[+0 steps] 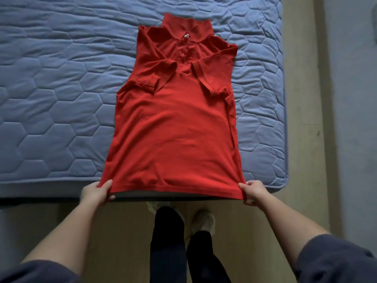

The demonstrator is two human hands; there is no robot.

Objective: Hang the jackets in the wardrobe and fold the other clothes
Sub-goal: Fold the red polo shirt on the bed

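The red cotton polo shirt point(173, 119) is lying on the blue quilted mattress point(51, 88), sleeves folded in. The left hand point(98, 193) and right hand point(253, 193) are pinching its hem corners, fingers clamped; uneven lifting risks dislodging the sleeves.

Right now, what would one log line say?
item: red polo shirt | sleeves: folded in | left hand: grips hem corner | right hand: grips other corner | surface: blue mattress

This is a bedroom in a home. A mattress point(61, 99) in a blue quilted cover with hexagon stitching fills the view from 9 to 1 o'clock, with a red polo shirt point(173, 129) spread on it. Pale wood-look flooring point(302, 78) runs from 3 to 6 o'clock, beside a plain wall point(350, 99).
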